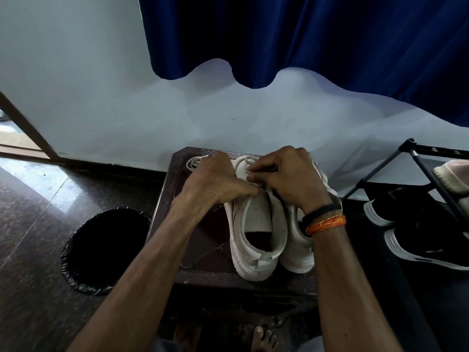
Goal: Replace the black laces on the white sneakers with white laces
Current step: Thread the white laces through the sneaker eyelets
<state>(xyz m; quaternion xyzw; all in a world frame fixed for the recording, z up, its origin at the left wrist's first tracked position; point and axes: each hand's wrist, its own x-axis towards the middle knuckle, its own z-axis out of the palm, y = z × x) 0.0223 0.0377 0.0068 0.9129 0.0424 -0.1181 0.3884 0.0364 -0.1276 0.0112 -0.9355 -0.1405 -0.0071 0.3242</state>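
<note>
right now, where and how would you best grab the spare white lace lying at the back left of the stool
Pinch the coiled white lace at its outer loop, coming from the left and above. It lies flat on the stool beside the left hand; its right side is hidden behind that hand, and the wall stands close behind.

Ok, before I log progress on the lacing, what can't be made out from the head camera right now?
- Eyelets and lacing of the left sneaker: hidden by the left hand and right hand.
- Right sneaker: its front is covered by the right hand and wrist.
- Any black lace: none can be made out.
- White lace: partly behind the left hand.
- Bin: its inside is too dark.
</note>
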